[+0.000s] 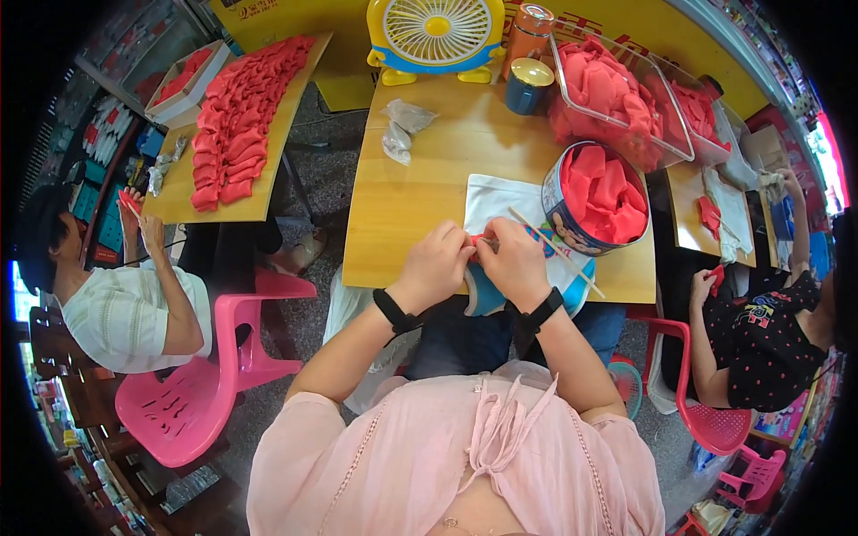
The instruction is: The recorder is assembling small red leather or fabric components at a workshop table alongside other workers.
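My left hand (436, 261) and my right hand (514, 262) meet at the table's near edge, fingers pinched together. Between their fingertips they hold a small piece of red cloth (477, 239), mostly hidden by the fingers. Under and beyond them lies a white cloth (487, 192) with a blue, printed part. A thin wooden stick (572, 265) lies slantwise on it, right of my right hand. A round tin (554, 214) full of red cloth pieces (601, 192) stands just beyond the stick.
A yellow and blue fan (438, 31), an orange flask (529, 36) and a blue lidded cup (527, 87) stand at the back. Clear bins (626, 134) of red pieces fill the far right. A crumpled plastic bag (402, 129) lies left. Co-workers sit both sides, the left one (134, 304) beside red rows.
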{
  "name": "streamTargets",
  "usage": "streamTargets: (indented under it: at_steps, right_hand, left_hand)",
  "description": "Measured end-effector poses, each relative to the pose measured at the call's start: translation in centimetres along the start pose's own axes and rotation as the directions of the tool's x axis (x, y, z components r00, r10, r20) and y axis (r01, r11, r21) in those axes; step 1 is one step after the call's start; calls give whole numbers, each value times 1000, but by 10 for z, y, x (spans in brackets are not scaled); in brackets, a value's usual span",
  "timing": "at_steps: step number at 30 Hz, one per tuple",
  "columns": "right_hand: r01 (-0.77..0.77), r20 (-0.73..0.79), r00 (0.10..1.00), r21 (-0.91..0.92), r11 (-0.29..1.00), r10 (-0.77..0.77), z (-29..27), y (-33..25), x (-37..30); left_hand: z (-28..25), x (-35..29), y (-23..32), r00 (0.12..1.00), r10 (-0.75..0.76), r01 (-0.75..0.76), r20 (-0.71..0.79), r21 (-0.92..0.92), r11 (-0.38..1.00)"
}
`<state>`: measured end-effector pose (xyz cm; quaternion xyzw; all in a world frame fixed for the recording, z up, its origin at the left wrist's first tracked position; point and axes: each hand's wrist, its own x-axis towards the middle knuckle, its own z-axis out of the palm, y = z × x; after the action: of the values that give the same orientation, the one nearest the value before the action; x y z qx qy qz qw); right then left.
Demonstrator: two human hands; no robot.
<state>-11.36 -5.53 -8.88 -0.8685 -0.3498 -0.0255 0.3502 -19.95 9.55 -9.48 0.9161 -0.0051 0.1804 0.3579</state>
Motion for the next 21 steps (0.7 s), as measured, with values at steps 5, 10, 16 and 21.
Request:
streamTargets:
  at_steps: [5,10,16,21]
  right_hand:
    - [-49,116,993,297,954,14,-19,-4,1]
    - [157,78,980,247,956,-181,-16,9,-6]
    - [273,51,957,166,948,-284,-6,3,11]
    - [-4,146,989,46,999,-2,-7,-8,22]
  left_hand:
    - [-5,1,-8,993,-118,119,11,-108,987]
    - [-7,3,-10,991,-135,137,17,-123,983]
    - [-6,2,-11,999,-33,34,7,-45,998]
    - [-9,3,-10,1000,-3,3,28,5,1000]
